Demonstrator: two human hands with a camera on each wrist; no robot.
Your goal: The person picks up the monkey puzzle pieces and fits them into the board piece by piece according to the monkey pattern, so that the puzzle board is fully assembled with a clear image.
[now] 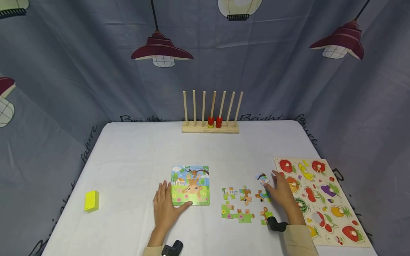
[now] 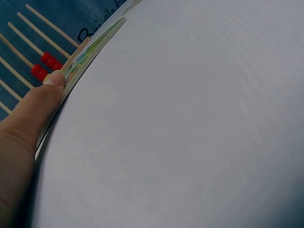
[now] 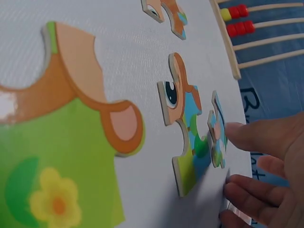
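Observation:
My left hand [image 1: 166, 208] lies at the left and lower edges of a square picture board [image 1: 191, 188] showing an upside-down animal. Its fingers are extended along the left side, and the thumb [image 2: 52, 83] touches the lower edge. On the right, my right hand [image 1: 282, 193] reaches over the table beside a jigsaw piece [image 1: 262, 179]. Its thumb [image 3: 242, 135] is right at that piece's edge, while the other fingers are loosely bent near the tabletop. Just below lies another jigsaw piece [image 3: 173, 97] with an eye on it. Several more jigsaw pieces [image 1: 228, 211] are spread to the left.
A fruit puzzle board [image 1: 333, 213] covers the table's right side, partly under my right forearm. A wooden peg rack [image 1: 209, 128] with red and yellow beads stands at the back edge. A yellow block [image 1: 92, 201] sits far left on the white table [image 1: 134, 156].

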